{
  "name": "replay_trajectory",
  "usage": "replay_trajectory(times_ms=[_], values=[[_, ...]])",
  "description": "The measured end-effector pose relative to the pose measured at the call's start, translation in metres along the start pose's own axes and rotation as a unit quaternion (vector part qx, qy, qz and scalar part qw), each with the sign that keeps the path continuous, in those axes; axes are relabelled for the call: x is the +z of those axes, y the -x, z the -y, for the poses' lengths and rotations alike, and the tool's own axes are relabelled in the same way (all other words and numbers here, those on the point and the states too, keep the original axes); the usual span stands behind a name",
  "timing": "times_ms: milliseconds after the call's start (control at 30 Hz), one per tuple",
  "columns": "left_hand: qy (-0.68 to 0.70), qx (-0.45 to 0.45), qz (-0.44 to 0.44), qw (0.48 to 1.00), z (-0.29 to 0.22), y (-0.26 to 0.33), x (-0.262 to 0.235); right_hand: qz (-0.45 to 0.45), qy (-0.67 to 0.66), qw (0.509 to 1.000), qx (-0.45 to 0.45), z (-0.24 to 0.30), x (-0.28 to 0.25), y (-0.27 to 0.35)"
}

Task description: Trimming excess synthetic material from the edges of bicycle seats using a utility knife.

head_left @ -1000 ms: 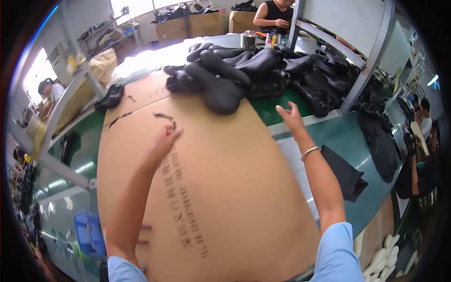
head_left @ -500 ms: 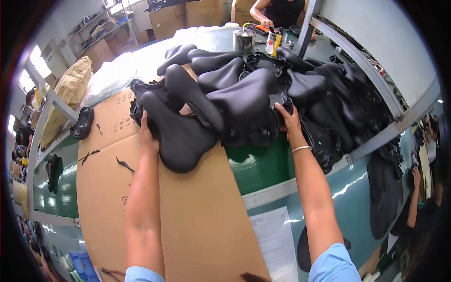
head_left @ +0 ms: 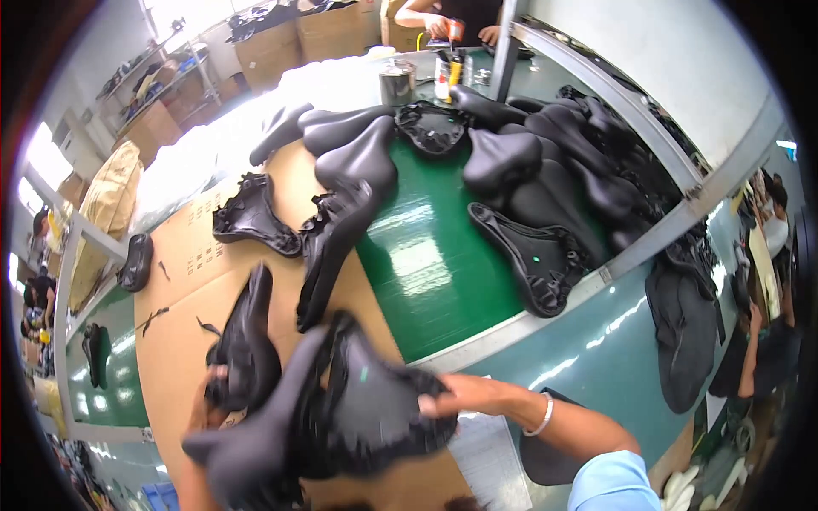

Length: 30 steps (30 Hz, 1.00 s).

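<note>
Close to my body, a cluster of black bicycle saddles is held between my two hands, partly smeared by motion. My right hand (head_left: 447, 398) grips the rim of a saddle turned underside up (head_left: 371, 409), its hollow lined with gathered edging. At the left, my left hand (head_left: 207, 399) is closed on the wide end of a saddle standing on its side (head_left: 247, 349); part of that hand is hidden. Another smooth saddle (head_left: 268, 426) lies across my left forearm, between the two. Just beyond are a saddle on its edge (head_left: 332, 251) and an upturned one (head_left: 256, 217).
Flattened cardboard (head_left: 183, 341) covers part of the green tabletop (head_left: 417, 255). More saddles (head_left: 588, 162) are heaped at the right, beside a grey metal frame (head_left: 656, 238). A metal can (head_left: 396, 83) stands at the back, where another person's hand (head_left: 439, 27) holds an orange-topped tool.
Both hands have drawn several saddles from the middle of the pile back toward my body. Green tabletop now shows where they lay. Some saddles have turned over or onto their sides.
</note>
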<state>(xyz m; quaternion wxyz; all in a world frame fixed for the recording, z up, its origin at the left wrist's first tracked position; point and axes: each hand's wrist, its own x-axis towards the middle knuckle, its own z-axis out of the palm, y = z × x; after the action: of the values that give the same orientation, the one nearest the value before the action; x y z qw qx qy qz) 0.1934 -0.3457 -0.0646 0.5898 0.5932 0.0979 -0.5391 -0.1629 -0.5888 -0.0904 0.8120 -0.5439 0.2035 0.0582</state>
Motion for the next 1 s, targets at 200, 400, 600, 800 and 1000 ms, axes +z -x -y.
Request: replay_trajectory(times_ms=[200, 400, 600, 800, 1000], values=[[-0.739, -0.005, 0.267, 0.619, -0.071, 0.041, 0.012, -0.395, 0.351, 0.835, -0.154, 0.091, -0.161, 0.031], [-0.383, 0.339, -0.153, 0.846, -0.141, -0.102, 0.179, -0.88, 0.207, 0.427, 0.032, 0.074, -0.348, 0.059], [-0.222, 0.208, -0.09, 0.948, -0.127, -0.253, 0.255, -0.677, -0.174, 0.666, -0.26, 0.096, -0.371, 0.069], [-0.076, 0.338, -0.152, 0.926, -0.069, -0.278, 0.347, -0.717, -0.085, 0.611, -0.326, 0.061, -0.331, 0.041], [-0.104, 0.254, 0.019, 0.961, -0.082, -0.226, 0.265, -0.662, -0.158, 0.629, -0.376, 0.049, -0.235, 0.05]])
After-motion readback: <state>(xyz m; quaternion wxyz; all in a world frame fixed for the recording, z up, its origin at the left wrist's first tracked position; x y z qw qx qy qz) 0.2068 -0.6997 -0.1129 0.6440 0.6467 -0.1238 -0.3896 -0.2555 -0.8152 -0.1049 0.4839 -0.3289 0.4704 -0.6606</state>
